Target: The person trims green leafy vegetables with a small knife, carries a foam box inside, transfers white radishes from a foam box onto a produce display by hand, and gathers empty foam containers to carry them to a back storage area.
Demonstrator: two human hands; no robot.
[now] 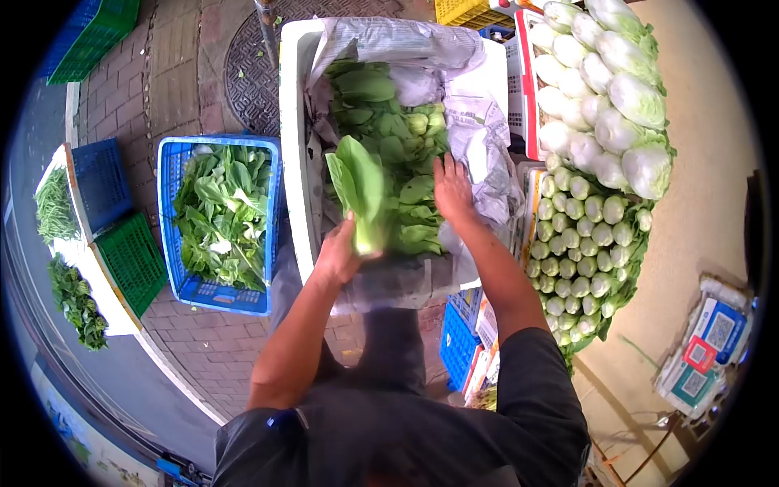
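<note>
My left hand (338, 251) is closed around the base of a bok choy (357, 187), which it holds upright above the near left part of a white foam box (299, 154). More bok choy (389, 122) lies in this box, on crumpled paper lining (479, 138). Toward the box's right side, my right hand (453, 188) rests with its fingers stretched out, between the heap and the paper. Nothing shows in its grip, though its fingertips touch or nearly touch the leaves. The held bok choy's lower end is slightly blurred.
Left of the box stands a blue crate (166, 219) with loose leaves. To the right are stacked napa cabbages (625, 126) and rows of bok choy (580, 243) with stem ends outward. Printed code cards (706, 349) sit far right. A manhole cover (243, 73) lies beyond.
</note>
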